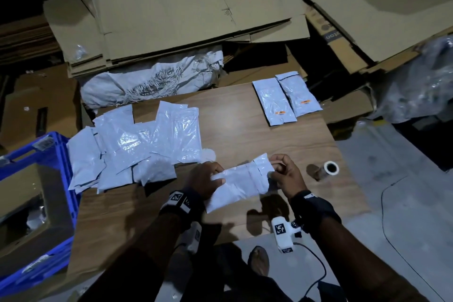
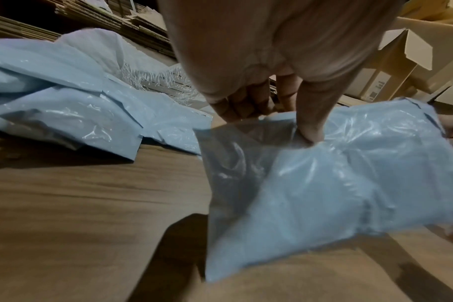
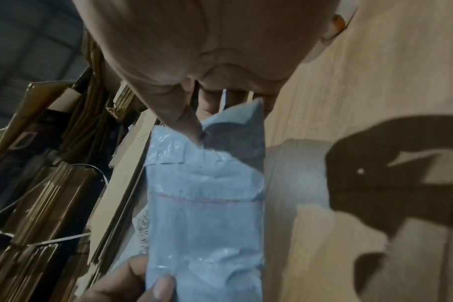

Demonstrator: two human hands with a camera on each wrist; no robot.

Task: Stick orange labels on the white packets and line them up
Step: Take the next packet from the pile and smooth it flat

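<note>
Both hands hold one white packet [image 1: 241, 182] just above the wooden table [image 1: 245, 130] near its front edge. My left hand [image 1: 208, 179] grips the packet's lower part [image 2: 323, 183], thumb on top. My right hand [image 1: 284, 173] pinches its flap end [image 3: 207, 183] between thumb and fingers. A loose pile of unlabelled white packets [image 1: 132, 147] lies at the table's left. Two packets with orange labels [image 1: 286, 98] lie side by side at the far right. A label roll [image 1: 329, 169] stands right of my right hand.
A blue crate [image 1: 36, 193] stands left of the table. Flattened cardboard [image 1: 183, 7] and a white woven sack [image 1: 152, 81] pile up behind it. Crumpled clear plastic [image 1: 421, 81] sits at the right. A cable [image 1: 397, 240] runs over the floor.
</note>
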